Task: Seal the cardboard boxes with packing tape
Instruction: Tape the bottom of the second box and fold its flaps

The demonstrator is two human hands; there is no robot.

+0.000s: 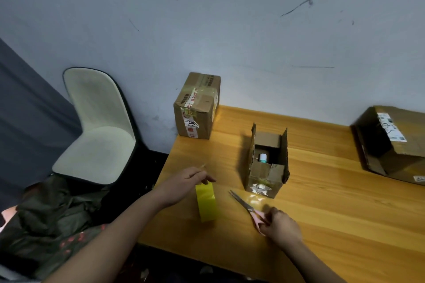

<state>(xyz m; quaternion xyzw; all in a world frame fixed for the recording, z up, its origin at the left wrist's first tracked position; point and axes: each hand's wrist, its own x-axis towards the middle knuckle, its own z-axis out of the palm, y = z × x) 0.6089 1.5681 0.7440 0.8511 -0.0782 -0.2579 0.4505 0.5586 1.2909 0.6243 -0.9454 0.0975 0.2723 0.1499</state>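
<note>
Right hand (281,225) grips pink-handled metal scissors (247,207) | left hand (186,182) pinches yellow tape strip (207,202) near desk's (322,202) left edge

Open-topped small brown cardboard box (266,167) stands mid wooden counter (333,202), flaps up – blocks the straight path forward. Taped brown cardboard box (196,105) fills the far-left corner; large flattened brown carton (391,142) crowds the far right. Pink-handled scissors (247,205) lie just before the open box. Bare counter between boxes and along the near right – passable.
</note>
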